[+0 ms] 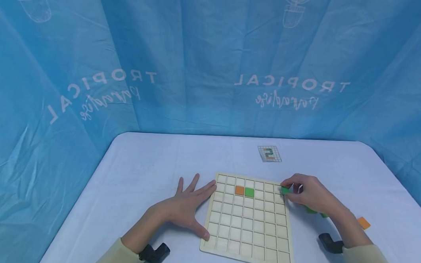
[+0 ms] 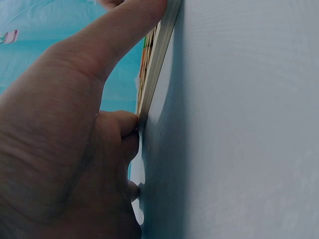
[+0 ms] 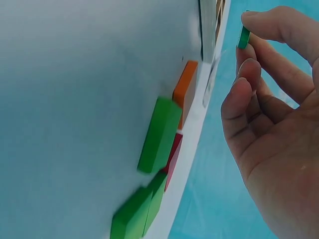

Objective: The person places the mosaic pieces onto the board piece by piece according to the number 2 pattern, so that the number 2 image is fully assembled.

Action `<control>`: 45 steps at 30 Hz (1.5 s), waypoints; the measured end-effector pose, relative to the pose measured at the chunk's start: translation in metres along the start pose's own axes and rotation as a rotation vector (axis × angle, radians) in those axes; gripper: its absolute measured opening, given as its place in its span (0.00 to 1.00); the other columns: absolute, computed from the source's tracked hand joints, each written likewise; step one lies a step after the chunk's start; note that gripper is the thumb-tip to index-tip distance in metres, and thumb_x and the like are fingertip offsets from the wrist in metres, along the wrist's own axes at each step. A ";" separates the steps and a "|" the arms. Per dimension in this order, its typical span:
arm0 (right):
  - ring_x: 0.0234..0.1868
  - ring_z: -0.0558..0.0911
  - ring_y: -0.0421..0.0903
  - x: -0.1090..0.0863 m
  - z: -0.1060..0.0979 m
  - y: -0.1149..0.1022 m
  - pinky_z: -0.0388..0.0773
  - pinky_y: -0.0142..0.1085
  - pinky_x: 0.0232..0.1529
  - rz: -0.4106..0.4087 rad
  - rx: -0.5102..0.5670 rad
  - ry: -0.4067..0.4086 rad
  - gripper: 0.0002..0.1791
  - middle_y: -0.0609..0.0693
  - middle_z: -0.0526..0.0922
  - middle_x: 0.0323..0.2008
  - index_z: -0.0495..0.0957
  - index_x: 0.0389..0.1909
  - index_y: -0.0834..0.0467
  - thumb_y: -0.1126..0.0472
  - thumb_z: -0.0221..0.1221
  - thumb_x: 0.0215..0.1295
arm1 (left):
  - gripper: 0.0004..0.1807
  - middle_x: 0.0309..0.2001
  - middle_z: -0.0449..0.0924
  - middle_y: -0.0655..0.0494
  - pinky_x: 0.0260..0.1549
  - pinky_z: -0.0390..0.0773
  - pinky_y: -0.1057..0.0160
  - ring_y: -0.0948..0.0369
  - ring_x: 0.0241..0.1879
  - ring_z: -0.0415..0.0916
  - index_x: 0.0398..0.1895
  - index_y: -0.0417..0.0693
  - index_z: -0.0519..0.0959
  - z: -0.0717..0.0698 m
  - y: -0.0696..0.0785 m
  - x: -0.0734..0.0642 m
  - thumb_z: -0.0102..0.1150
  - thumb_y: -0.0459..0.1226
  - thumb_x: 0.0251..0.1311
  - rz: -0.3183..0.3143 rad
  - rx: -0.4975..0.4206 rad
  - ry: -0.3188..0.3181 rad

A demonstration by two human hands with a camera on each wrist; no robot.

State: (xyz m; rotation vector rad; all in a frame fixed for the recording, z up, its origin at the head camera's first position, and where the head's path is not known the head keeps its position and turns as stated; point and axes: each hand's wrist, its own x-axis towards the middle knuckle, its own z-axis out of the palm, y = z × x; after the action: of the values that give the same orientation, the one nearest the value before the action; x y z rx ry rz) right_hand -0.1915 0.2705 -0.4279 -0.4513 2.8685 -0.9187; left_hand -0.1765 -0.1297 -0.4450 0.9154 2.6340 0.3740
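Observation:
A pale wooden grid board point(image 1: 246, 236) lies on the table, with an orange square tile point(image 1: 240, 190) and a green square tile point(image 1: 249, 192) side by side in its upper part. My left hand point(image 1: 181, 209) is spread, its thumb and fingertips touching the board's left edge; the left wrist view shows the thumb against that edge. At the board's upper right corner, my right hand point(image 1: 309, 192) pinches a green tile point(image 3: 243, 38) between thumb and fingers, held above the surface.
Right of the board lie loose green tiles point(image 3: 160, 134), an orange tile point(image 1: 364, 223) and a red tile point(image 3: 173, 159), partly under my right arm in the head view. A small pattern card point(image 1: 269, 153) lies behind the board on the white table point(image 1: 152, 156). A blue printed curtain point(image 1: 214, 60) hangs behind.

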 end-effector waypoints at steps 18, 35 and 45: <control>0.31 0.75 0.43 0.015 0.019 -0.022 0.74 0.34 0.27 -0.059 0.056 -0.065 0.14 0.42 0.79 0.31 0.84 0.42 0.53 0.62 0.69 0.53 | 0.75 0.76 0.29 0.72 0.60 0.20 0.34 0.49 0.72 0.17 0.78 0.63 0.40 -0.001 0.002 0.000 0.56 0.81 0.23 -0.008 0.009 0.000; 0.31 0.75 0.43 0.026 0.031 -0.034 0.75 0.35 0.32 -0.100 0.060 -0.125 0.13 0.43 0.79 0.32 0.84 0.41 0.54 0.62 0.68 0.54 | 0.74 0.76 0.30 0.71 0.60 0.20 0.33 0.48 0.72 0.17 0.78 0.62 0.40 -0.002 0.002 -0.001 0.57 0.80 0.24 0.002 0.003 0.004; 0.30 0.74 0.42 0.032 0.038 -0.041 0.75 0.35 0.31 -0.124 0.043 -0.126 0.12 0.42 0.78 0.31 0.85 0.41 0.52 0.61 0.69 0.54 | 0.75 0.76 0.30 0.70 0.59 0.20 0.33 0.47 0.72 0.18 0.78 0.62 0.40 -0.001 0.001 0.000 0.57 0.81 0.23 0.004 0.006 0.012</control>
State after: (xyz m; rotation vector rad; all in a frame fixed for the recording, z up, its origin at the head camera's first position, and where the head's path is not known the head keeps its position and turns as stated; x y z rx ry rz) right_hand -0.2049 0.2079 -0.4346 -0.6640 2.7275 -0.9331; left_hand -0.1760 -0.1290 -0.4438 0.9237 2.6462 0.3739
